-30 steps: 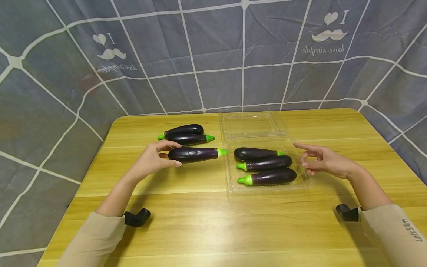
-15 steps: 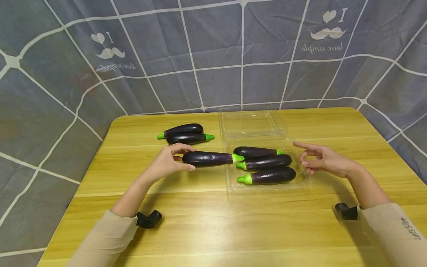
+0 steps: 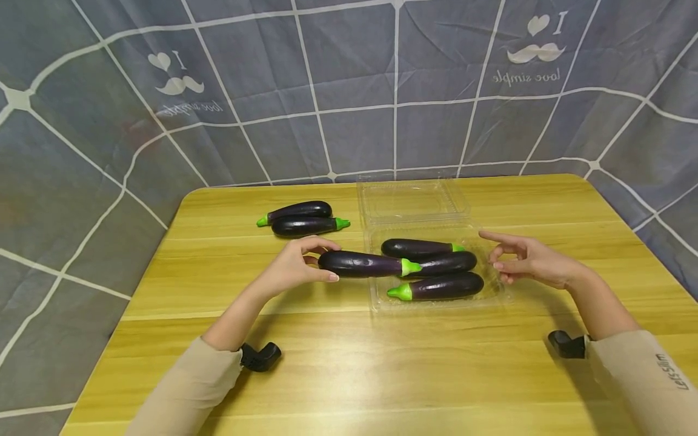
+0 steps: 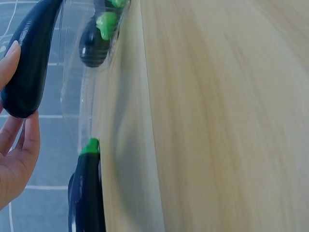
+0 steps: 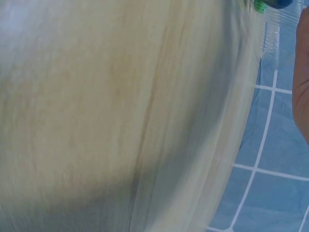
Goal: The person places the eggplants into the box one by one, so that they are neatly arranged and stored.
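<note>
My left hand (image 3: 300, 266) grips the rounded end of a dark purple eggplant (image 3: 362, 264), also seen in the left wrist view, where the fingers and thumb hold this eggplant (image 4: 31, 63). The eggplant is raised, its green stem overlapping the eggplants in an open clear plastic container (image 3: 382, 304). Three eggplants lie in there: a back one (image 3: 417, 248), a middle one (image 3: 449, 263) partly hidden by the held one, and a front one (image 3: 447, 286). At the container's right rim, my right hand (image 3: 537, 262) pinches the edge between thumb and curled fingers, index finger extended.
Two more eggplants (image 3: 305, 226) lie side by side on the wooden table (image 3: 349, 369), left of the container. The container's hinged lid (image 3: 414, 203) lies folded back behind its base. A grey checked cloth (image 3: 360, 79) hangs around the table's back and sides.
My left hand has carried the eggplant rightward and slightly nearer, from beside the container to over its left part. The right hand has stayed at the rim.
</note>
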Tool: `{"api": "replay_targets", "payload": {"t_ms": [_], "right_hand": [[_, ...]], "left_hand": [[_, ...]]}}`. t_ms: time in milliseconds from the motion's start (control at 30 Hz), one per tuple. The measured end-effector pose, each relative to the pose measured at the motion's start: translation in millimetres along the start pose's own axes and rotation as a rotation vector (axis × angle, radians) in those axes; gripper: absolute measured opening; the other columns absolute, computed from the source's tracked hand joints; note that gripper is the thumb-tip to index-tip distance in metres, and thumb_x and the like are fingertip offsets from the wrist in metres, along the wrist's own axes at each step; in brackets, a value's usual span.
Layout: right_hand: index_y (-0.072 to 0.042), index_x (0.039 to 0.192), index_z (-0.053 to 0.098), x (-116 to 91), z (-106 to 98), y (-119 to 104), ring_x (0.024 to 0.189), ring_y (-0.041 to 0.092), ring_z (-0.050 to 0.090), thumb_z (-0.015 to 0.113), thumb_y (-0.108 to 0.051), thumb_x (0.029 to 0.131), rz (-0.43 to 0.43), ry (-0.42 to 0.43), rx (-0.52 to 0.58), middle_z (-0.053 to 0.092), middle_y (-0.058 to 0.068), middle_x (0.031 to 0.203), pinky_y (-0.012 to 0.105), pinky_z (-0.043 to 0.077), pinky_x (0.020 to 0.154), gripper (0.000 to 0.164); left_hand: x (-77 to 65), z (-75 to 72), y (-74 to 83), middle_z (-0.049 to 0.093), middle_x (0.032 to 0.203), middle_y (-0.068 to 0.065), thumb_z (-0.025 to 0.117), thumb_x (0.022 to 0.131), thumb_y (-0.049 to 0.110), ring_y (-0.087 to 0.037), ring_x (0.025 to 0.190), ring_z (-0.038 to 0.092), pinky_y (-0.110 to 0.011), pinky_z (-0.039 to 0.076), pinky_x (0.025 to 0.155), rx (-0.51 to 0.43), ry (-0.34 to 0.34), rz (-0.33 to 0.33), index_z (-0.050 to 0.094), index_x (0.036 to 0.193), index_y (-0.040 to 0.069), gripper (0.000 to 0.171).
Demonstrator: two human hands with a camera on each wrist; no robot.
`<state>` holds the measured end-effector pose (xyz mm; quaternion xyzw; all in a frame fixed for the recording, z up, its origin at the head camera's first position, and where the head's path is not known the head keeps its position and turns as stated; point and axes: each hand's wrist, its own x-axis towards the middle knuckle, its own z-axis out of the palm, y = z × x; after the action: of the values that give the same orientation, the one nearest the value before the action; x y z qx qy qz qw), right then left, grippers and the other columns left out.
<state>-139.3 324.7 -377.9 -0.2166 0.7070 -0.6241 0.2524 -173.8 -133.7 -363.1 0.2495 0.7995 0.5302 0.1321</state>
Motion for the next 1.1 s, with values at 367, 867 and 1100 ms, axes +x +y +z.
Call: {"api": "replay_targets", "payload": {"t_ms": [367, 867, 1100], "right_hand": [[-0.002, 0.149, 0.012, 0.0, -0.3, -2.2, 0.071, 0.013, 0.060, 0.047, 0.006, 0.094, 0.006, 0.000, -0.012, 0.050, 0.013, 0.101, 0.031, 0.054, 0.064, 0.066], [0.003, 0.148, 0.007, 0.3, -1.3, -4.8, 0.070, 0.012, 0.058, 0.046, 0.007, 0.094, 0.008, -0.014, -0.001, 0.050, 0.012, 0.101, 0.030, 0.054, 0.064, 0.066], [-0.003, 0.149, 0.013, 0.6, -1.7, -5.1, 0.071, 0.012, 0.059, 0.046, 0.007, 0.094, 0.003, -0.020, 0.008, 0.051, 0.011, 0.100, 0.030, 0.054, 0.064, 0.065]], "left_hand": [[9.5, 16.4, 10.2, 0.060, 0.113, -0.007, 0.083, 0.067, 0.008, -0.027, 0.101, 0.052, -0.037, 0.050, 0.085, -0.010, -0.048, 0.033, 0.066, 0.110, 0.005, 0.046], [21.6, 44.5, 29.0, 0.062, 0.109, 0.000, 0.083, 0.068, 0.018, -0.016, 0.092, 0.052, -0.029, 0.051, 0.080, 0.090, -0.108, 0.087, 0.068, 0.110, 0.011, 0.045], [24.4, 60.9, 34.3, 0.061, 0.109, 0.001, 0.083, 0.069, 0.019, -0.015, 0.093, 0.051, -0.025, 0.049, 0.079, 0.143, -0.129, 0.106, 0.068, 0.110, 0.012, 0.044]]}}
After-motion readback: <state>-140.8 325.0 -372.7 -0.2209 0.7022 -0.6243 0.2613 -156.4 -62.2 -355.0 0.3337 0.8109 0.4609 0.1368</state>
